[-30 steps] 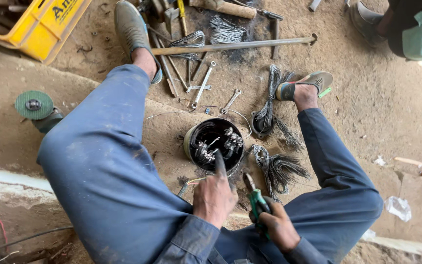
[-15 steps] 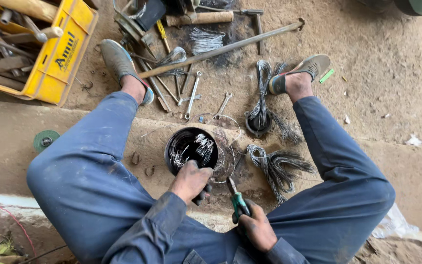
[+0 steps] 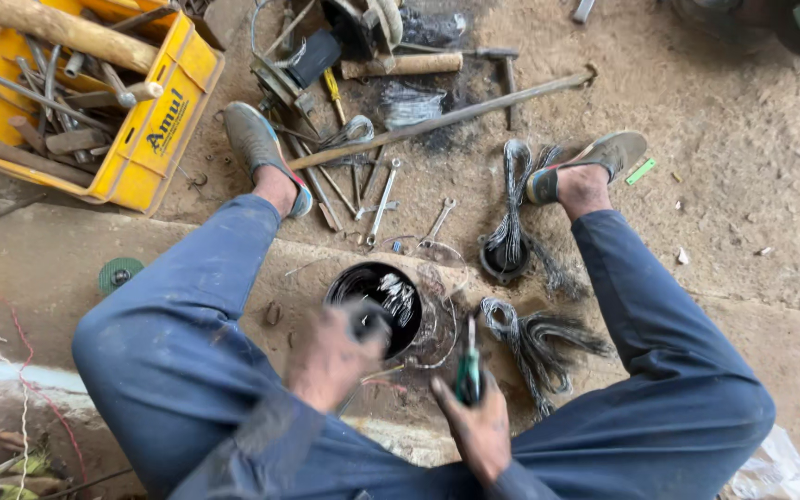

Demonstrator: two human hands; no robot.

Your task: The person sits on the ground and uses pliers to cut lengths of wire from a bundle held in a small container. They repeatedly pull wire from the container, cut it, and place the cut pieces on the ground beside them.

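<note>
I sit on a dirt floor with my legs in blue trousers spread apart. Between them stands a round black housing [image 3: 377,301] with shiny wire ends inside. My left hand [image 3: 331,356], blurred by motion, rests at its near rim, the fingers closed on a small dark piece I cannot identify. My right hand [image 3: 479,421] grips a green-handled screwdriver [image 3: 468,370], tip pointing up and away, just right of the housing. Loose thin wire curls round the housing's right side.
Bundles of dark wire [image 3: 534,338] lie to the right, another bundle [image 3: 508,227] by my right foot. Wrenches [image 3: 383,199], a long metal bar [image 3: 442,118] and a hammer [image 3: 418,65] lie ahead. A yellow crate [image 3: 155,139] of tools stands far left; a green disc [image 3: 119,274] lies nearby.
The view has tilted up and drawn nearer. My left hand has shifted slightly left along the housing rim and is blurred. The right hand keeps the screwdriver upright.
</note>
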